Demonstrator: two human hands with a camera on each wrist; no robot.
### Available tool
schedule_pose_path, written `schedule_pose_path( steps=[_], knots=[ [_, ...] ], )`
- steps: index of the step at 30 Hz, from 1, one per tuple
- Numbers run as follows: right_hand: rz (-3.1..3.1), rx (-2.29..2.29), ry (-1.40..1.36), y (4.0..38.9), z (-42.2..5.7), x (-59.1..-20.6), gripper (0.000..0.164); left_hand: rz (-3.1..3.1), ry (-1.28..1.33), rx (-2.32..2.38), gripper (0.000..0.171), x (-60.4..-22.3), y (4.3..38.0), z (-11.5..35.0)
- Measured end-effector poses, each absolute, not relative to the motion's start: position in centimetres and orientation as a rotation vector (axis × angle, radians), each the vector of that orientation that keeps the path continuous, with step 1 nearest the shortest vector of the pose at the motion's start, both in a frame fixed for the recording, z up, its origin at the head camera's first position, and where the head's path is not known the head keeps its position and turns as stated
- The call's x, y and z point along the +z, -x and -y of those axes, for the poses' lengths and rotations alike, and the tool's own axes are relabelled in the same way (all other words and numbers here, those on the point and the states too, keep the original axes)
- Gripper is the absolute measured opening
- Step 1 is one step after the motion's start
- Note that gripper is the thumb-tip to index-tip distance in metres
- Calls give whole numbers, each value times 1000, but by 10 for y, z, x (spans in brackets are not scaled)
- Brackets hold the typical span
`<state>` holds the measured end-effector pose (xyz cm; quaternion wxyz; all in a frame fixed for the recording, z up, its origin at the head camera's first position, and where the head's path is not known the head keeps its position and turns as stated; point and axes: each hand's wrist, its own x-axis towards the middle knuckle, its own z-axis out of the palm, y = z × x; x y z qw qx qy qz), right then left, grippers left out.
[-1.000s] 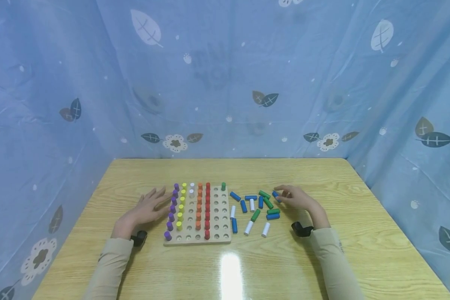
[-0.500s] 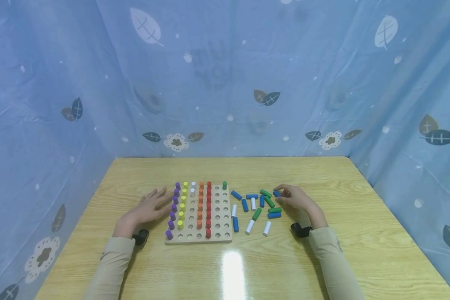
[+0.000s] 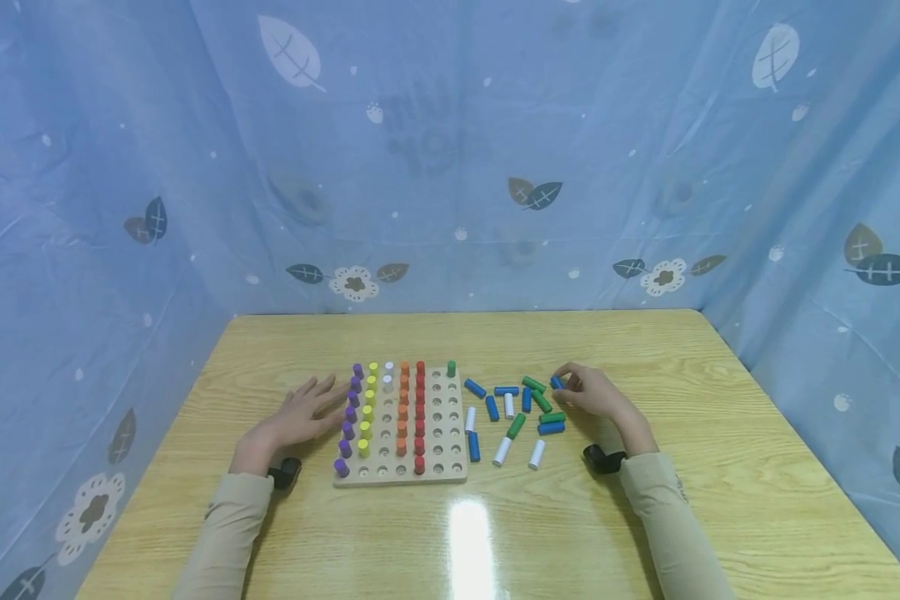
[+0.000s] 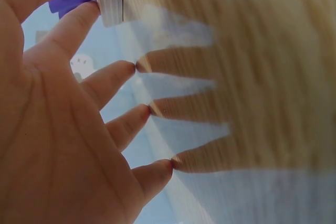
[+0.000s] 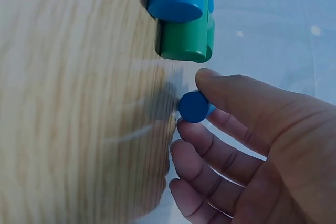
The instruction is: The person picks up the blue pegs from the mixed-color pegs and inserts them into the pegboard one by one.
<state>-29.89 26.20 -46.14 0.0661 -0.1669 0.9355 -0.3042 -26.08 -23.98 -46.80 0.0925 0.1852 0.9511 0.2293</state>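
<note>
A wooden pegboard (image 3: 401,472) carries upright pegs in purple, yellow, white, orange and red columns, with one green peg (image 3: 452,369) at its far right corner. My left hand (image 3: 300,417) lies at the board's left side, fingers spread. In the left wrist view its fingertips (image 4: 143,110) touch the shiny tabletop, and its index finger reaches the board's edge. To the right of the loose pegs, my right hand (image 3: 596,393) pinches a blue peg (image 5: 193,107) between thumb and fingers, close to the tabletop.
Loose blue, green and white pegs lie scattered between the board and my right hand, among them a green peg (image 3: 516,427) and a white peg (image 3: 537,455). The wooden table (image 3: 570,533) ends at a blue patterned curtain (image 3: 450,167) on the far side and both flanks.
My right thumb and fingers have closed on the blue peg, which has turned slightly in the grip. The left hand stays beside the board. The head view has shifted a little.
</note>
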Motion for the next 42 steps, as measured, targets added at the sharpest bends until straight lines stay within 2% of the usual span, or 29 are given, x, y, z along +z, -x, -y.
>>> schedule_pose_path(
  steps=[22,42],
  knots=[
    [-2941,-920,461,295,-248,-449,34,-2819,-549,697,60,-467,261,239],
    [-2997,-987,608,292,-217,-442,29,-2793,-552,714,61,-471,263,242]
  ],
)
